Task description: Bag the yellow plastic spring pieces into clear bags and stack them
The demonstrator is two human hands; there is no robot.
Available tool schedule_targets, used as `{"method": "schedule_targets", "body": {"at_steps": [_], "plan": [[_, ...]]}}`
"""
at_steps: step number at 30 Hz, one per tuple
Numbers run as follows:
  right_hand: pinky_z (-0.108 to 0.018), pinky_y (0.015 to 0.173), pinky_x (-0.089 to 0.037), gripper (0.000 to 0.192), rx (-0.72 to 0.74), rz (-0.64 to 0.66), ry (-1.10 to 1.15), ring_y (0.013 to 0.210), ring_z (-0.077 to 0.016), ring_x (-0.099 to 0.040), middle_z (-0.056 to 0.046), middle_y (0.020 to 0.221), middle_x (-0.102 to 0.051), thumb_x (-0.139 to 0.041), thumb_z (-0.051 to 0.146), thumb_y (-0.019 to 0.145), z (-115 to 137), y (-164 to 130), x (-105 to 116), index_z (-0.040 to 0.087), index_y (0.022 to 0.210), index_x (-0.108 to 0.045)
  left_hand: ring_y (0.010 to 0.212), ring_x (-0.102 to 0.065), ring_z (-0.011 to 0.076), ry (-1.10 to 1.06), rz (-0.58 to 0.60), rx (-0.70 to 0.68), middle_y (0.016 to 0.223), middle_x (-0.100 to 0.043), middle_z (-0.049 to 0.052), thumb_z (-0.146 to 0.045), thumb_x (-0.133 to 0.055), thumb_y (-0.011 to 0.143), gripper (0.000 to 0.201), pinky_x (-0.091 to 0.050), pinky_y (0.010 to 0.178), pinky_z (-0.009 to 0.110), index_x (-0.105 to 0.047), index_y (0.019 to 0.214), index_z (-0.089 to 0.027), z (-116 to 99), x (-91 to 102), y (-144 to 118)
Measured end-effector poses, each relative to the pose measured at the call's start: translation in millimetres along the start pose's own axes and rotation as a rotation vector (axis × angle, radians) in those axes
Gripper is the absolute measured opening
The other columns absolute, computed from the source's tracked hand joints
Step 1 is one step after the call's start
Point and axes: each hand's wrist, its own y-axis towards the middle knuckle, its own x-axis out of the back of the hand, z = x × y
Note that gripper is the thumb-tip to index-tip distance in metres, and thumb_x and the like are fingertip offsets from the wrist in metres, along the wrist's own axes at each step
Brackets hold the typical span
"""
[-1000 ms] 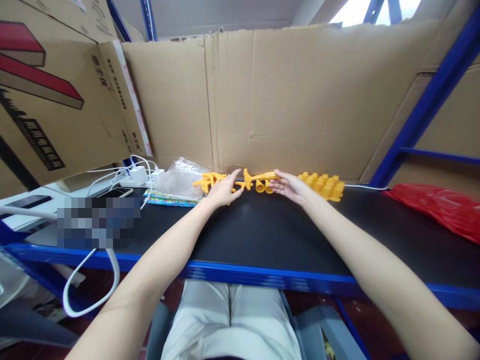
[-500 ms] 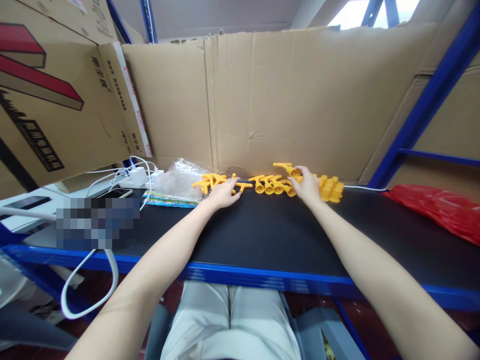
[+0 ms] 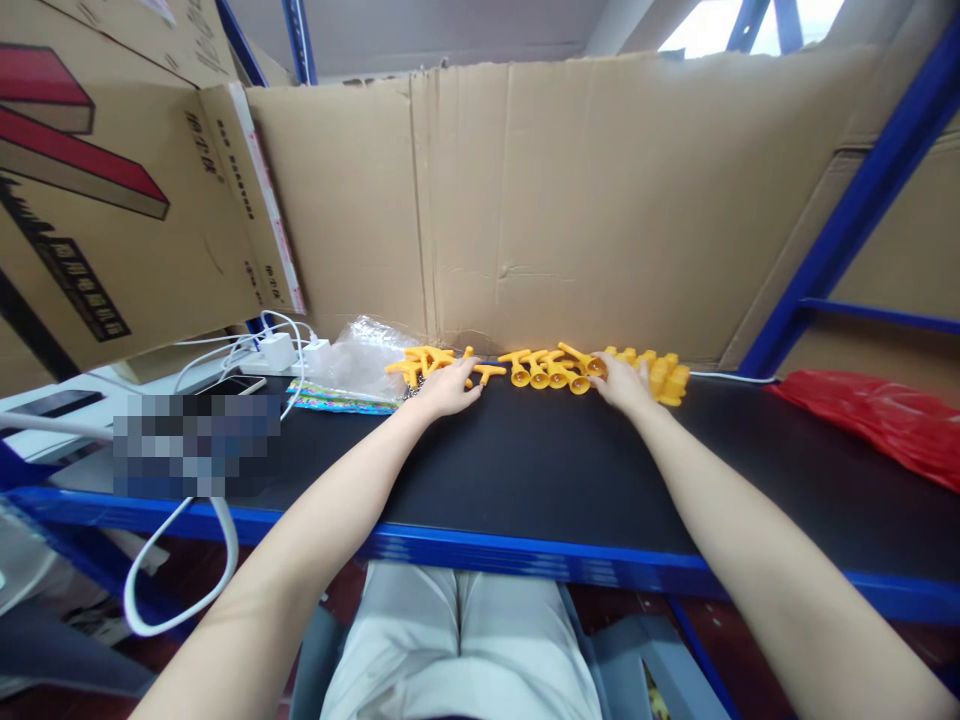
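Observation:
My right hand (image 3: 628,386) grips a yellow horn-shaped piece (image 3: 596,367), its wide round mouth turned towards me. It is low at the right end of a row of similar yellow pieces (image 3: 538,378), which lie with their mouths facing me. Just right of that hand sits a block of tightly packed yellow pieces (image 3: 667,380). My left hand (image 3: 448,392) rests over a loose heap of yellow branched pieces (image 3: 427,360), thumb and fingers apart. A T-shaped yellow piece (image 3: 489,373) lies by its fingertips. The left palm and part of the heap are hidden.
A clear plastic bag (image 3: 367,362) and a colourful packet lie left of the heap. White plugs and cables (image 3: 277,350) are farther left. A red plastic bag (image 3: 870,415) lies at right. Cardboard (image 3: 600,200) walls the back; a blue rail (image 3: 525,555) edges the black shelf.
My right hand has lowered the raised yellow horn-shaped piece to the row's right end, shifting slightly right. My left hand has stayed in place.

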Motion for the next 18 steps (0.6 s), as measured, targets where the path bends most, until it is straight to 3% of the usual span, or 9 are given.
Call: {"method": "schedule_targets", "body": {"at_steps": [7,15,18], "plan": [[-0.069,0.092,0.002,0.046,-0.003,0.113,0.082,0.12,-0.0353,-0.037,-0.014,0.124,-0.05,-0.054,0.021,0.074,2.6,0.4,-1.6,0.023,0.12,-0.049,0.098,-0.056,0.0222,-0.009,0.007,-0.008,0.111,-0.058,0.01,-0.033,-0.046,0.077,0.038,-0.043,0.085,0.035,-0.05,0.112,-0.019,1.3,-1.0,0.2],[-0.07,0.092,-0.002,0.051,0.047,0.093,0.085,0.121,-0.0338,-0.035,-0.012,0.128,-0.047,-0.05,0.021,0.076,4.4,-0.2,1.0,0.024,0.126,-0.044,0.089,-0.058,0.0209,-0.008,0.094,-0.122,0.094,-0.063,0.008,-0.025,-0.049,0.073,0.026,-0.045,0.079,0.032,-0.062,0.094,-0.019,5.2,-5.5,2.3],[-0.071,0.09,0.001,0.042,0.075,0.109,0.102,0.117,-0.0339,-0.04,-0.009,0.123,-0.052,-0.046,0.018,0.076,4.8,0.6,0.7,0.027,0.116,-0.054,0.089,-0.058,0.0197,-0.027,0.143,-0.133,0.095,-0.063,0.008,-0.024,-0.049,0.072,0.029,-0.044,0.079,0.031,-0.062,0.097,-0.019,5.8,-6.7,2.3]]}}
